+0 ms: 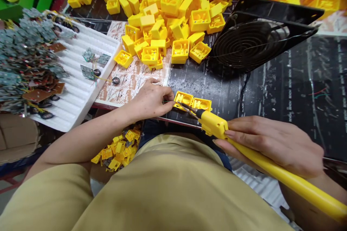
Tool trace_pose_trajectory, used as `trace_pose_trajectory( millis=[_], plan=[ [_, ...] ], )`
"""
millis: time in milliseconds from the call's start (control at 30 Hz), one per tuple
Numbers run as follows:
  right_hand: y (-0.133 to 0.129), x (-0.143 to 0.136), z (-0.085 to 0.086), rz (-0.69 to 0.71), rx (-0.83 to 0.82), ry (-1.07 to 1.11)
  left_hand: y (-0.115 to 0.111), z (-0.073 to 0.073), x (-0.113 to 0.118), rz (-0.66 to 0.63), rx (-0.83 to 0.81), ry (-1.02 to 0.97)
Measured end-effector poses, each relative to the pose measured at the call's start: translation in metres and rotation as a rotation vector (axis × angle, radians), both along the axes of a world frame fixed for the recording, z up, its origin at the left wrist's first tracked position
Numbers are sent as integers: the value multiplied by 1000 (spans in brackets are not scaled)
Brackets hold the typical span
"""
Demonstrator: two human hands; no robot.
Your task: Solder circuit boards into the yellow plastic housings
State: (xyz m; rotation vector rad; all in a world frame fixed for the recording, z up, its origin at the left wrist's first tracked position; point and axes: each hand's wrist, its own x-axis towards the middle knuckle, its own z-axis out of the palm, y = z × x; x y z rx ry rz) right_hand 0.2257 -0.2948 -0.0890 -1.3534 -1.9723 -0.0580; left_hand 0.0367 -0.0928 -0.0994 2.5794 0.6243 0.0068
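Observation:
A small yellow plastic case (pixel 202 104) lies opened out in two halves at the table's near edge. My left hand (pixel 153 99) is at its left end, thumb and forefinger pinched together. Something small and dark, perhaps with a thin wire, shows between those fingers, too hidden to name. In my right hand (pixel 273 144) is a yellow-handled soldering iron (pixel 215 122), its fingers wrapped round the handle. The iron's thin metal tip points left and reaches over the left half of the case, close to my left fingertips. Whether the tip touches the case I cannot tell.
Many yellow cases (pixel 180 51) are heaped at the back. A black fan (pixel 244 43) stands back right, its cable running forward. On the left, a white foam tray (pixel 89 94) bears piled circuit boards (pixel 27 54) with wired round parts. More yellow cases (pixel 116 151) lie below the table edge.

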Motion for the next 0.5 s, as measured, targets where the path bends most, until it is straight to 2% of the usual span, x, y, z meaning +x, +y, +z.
trace_pose_trajectory(
  millis=[133, 333, 500],
  plan=[
    [1, 3, 9, 50, -8, -4, 3, 0, 2, -29, 13, 18],
    [-15, 13, 8, -129, -140, 8, 3, 2, 3, -60, 17, 25],
    [-14, 14, 0, -173, -156, 13, 2, 6, 4, -67, 26, 64]
  ],
)
